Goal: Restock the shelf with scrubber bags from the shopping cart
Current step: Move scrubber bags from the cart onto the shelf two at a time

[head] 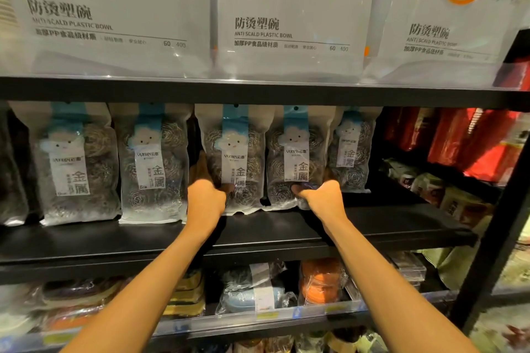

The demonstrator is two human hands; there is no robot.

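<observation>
Third scrubber bag (233, 152): standing upright near the middle of the black middle shelf (387, 226), being held at its lower left corner.
Left grip (206, 196): pinching that bag, with the thumb lying across the front and the fingers reaching behind the bag's left edge.
Fourth scrubber bag (299, 152): standing upright just beside the third, to its right, being held at its lower right corner.
Right grip (325, 195): closing round that corner, with the thumb pressing across the front of the bag.
First scrubber bag (74, 163) and second scrubber bag (155, 160): standing upright to the left of the left grip, in the same row.
Fifth scrubber bag (350, 149): standing at the right end of the row, sitting further back than the rest.
Bag fronts: showing steel coils through clear plastic, a blue strip and a cloud face.
Plastic bowl packs (286, 23): filling the shelf above, large and white.
Red packets (459, 137): leaning at the right, well apart from the row.
Orange pack (321, 281): sitting on the shelf below, between the two forearms.
</observation>
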